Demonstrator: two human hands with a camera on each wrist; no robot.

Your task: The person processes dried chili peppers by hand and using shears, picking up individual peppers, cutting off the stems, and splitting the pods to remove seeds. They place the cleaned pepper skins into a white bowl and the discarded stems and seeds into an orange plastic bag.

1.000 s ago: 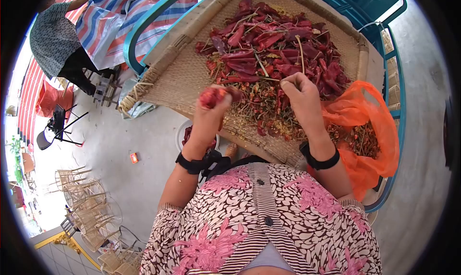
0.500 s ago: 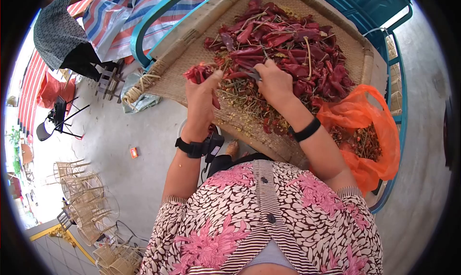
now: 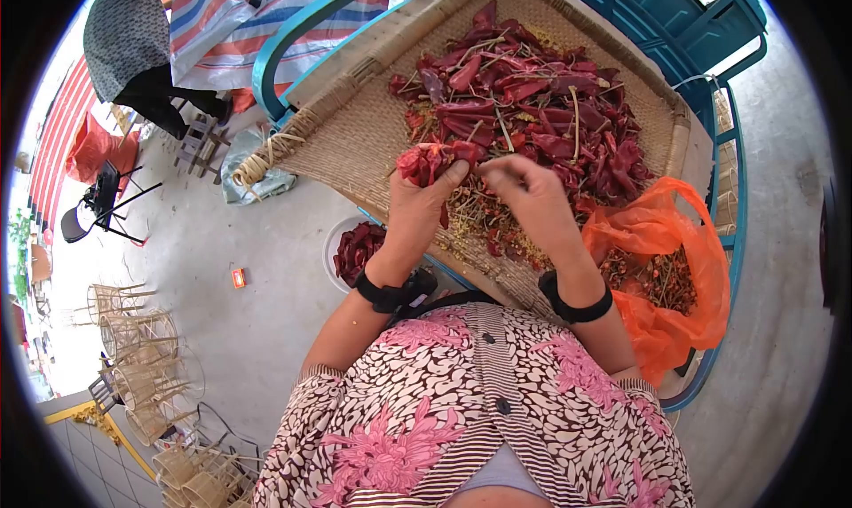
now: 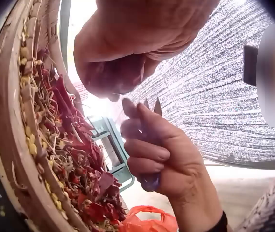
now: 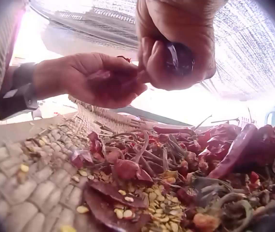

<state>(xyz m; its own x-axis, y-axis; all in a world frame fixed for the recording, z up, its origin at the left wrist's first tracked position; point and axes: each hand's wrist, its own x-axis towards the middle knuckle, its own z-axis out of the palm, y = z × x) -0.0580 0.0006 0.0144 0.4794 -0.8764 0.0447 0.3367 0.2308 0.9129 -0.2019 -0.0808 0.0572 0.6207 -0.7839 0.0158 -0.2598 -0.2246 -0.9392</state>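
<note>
My left hand (image 3: 415,213) grips a bunch of dried red chili peppers (image 3: 424,160) over the near left part of a woven tray (image 3: 342,144). My right hand (image 3: 537,204) is close beside it, fingertips near the chilies. In the left wrist view, the right hand's fingers curl round small scissors (image 4: 150,183), a purple handle showing below and pointed blade tips above. Beyond the hands lies a heap of whole dried chilies (image 3: 550,100). Cut stems (image 3: 470,220) and yellow seeds (image 5: 161,208) are scattered on the tray's near side.
An orange plastic bag (image 3: 710,299) with stem scraps sits at the tray's right. Below the tray's left edge stands a white basin (image 3: 328,258) holding red chilies. A teal metal frame (image 3: 275,51) surrounds the tray. Another person (image 3: 129,42) bends by striped sheeting (image 3: 222,29).
The right hand reached left over the heap with the scissors, then drew back beside the left hand. The left hand, still gripping chilies, has moved right, uncovering the basin.
</note>
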